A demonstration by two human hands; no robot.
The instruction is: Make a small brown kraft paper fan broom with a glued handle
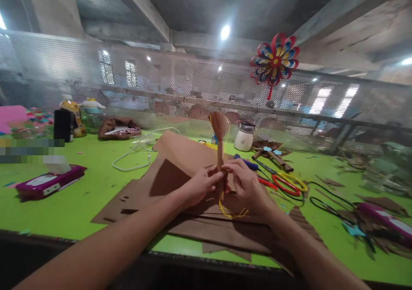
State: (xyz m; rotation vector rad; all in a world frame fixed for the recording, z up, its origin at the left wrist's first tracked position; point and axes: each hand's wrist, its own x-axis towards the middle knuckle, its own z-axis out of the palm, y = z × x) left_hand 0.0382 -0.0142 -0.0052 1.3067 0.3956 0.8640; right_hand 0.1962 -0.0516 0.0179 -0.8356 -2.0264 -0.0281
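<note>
A folded brown paper fan (220, 129), gathered at the middle with its top pleats spread, stands upright between my hands. My left hand (201, 185) pinches its narrow lower part from the left. From the right, my right hand (243, 178) closes its fingers on the same part. Yellow string (231, 215) hangs from the fan's lower end, and more yellow shows along its top edges. Beneath my hands lie brown paper sheets (180, 152), one of them curling up. My fingertips partly hide the fan's lower half.
Scissors with red and yellow handles (289, 183) lie right of my hands, near a blue-handled tool (246, 162). A white jar (244, 137) stands behind. Purple power strips (51, 182) sit at both sides. A white cable (131, 168) lies at left. A paper flower (275, 61) hangs on the mesh partition.
</note>
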